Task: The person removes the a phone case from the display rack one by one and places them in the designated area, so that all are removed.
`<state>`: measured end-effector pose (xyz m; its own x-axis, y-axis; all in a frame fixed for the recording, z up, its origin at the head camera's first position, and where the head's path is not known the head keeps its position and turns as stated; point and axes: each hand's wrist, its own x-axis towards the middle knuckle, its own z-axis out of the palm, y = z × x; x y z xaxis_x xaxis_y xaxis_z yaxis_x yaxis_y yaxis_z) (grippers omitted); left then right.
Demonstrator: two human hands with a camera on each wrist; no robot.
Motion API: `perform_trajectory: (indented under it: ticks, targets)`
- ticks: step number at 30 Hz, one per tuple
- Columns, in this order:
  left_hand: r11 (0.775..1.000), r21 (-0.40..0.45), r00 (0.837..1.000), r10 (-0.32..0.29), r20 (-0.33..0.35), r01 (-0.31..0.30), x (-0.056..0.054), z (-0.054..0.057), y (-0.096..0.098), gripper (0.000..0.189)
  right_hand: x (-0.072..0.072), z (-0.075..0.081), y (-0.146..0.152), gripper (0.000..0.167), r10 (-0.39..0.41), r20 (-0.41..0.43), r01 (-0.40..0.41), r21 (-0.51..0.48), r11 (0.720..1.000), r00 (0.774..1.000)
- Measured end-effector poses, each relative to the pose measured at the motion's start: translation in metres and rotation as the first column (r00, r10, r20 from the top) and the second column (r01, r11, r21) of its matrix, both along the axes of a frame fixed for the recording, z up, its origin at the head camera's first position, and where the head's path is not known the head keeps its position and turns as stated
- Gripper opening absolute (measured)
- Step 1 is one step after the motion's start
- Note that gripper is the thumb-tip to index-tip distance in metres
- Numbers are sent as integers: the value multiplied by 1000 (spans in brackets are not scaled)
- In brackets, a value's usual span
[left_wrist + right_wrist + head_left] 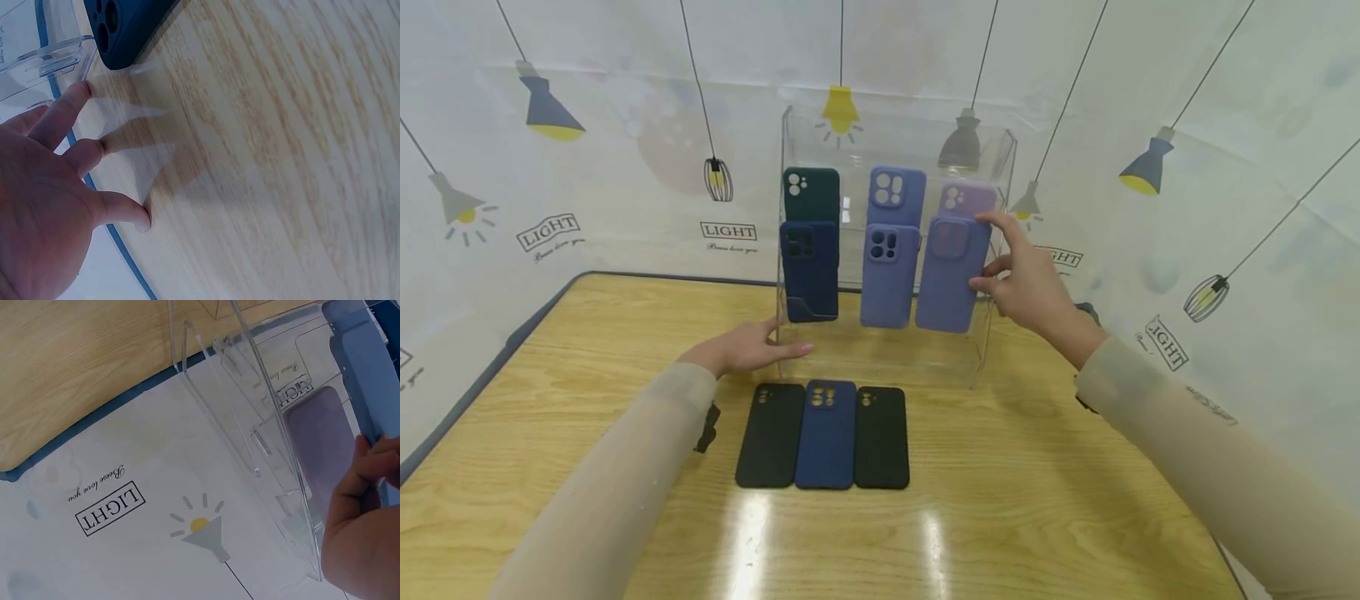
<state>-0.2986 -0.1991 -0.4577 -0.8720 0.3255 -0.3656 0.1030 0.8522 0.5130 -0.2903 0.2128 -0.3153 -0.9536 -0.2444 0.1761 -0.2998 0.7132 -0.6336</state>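
Observation:
A clear acrylic display stand (895, 354) holds phone cases in two tiers. My right hand (1030, 279) grips a periwinkle phone case (951, 287) by its right side at the lower right, fingertips on its top corner and edge. Behind that case stands a lilac phone case (322, 437). To its left are two more periwinkle cases, one (887, 292) below the other (910, 187). A navy case (811, 283) stands before a dark green one (812, 187) at the left. My left hand (748, 346) touches the stand's lower left side, fingers spread.
On the wooden table (1000, 500), before the stand, a black case (771, 437), a blue case (825, 442) and another black case (882, 442) lie side by side. A printed backdrop (647, 100) with lamp drawings stands behind the stand.

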Motion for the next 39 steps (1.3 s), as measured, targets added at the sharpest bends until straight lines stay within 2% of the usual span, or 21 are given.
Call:
perform_trajectory:
  ticks: [5,11,18,22,28,35,39]
  targets:
    - [1000,6,1000,0,2,0,0,1,0,124,7,-1,1,90,12,131,-8,-26,1000,991]
    - [1000,7,1000,2,-3,-2,0,3,-1,123,13,-6,1,91,18,187,-17,-5,1000,982]
    - [1000,1,1000,1,-2,-1,-1,1,0,124,19,-16,3,91,69,286,-59,-45,997,956]
    - [1000,6,1000,2,0,-2,-1,1,0,125,23,-25,5,90,98,327,-84,-57,995,940]
    - [1000,6,1000,2,-3,-2,-1,2,0,123,28,-40,6,89,96,397,-98,-15,995,913]
    - [1000,3,1000,2,-5,-2,-1,-1,0,125,34,-54,7,90,99,424,-104,-13,995,900]
    - [1000,1,1000,2,-7,-2,-1,-3,0,125,38,-60,8,91,117,443,-109,-42,993,889]
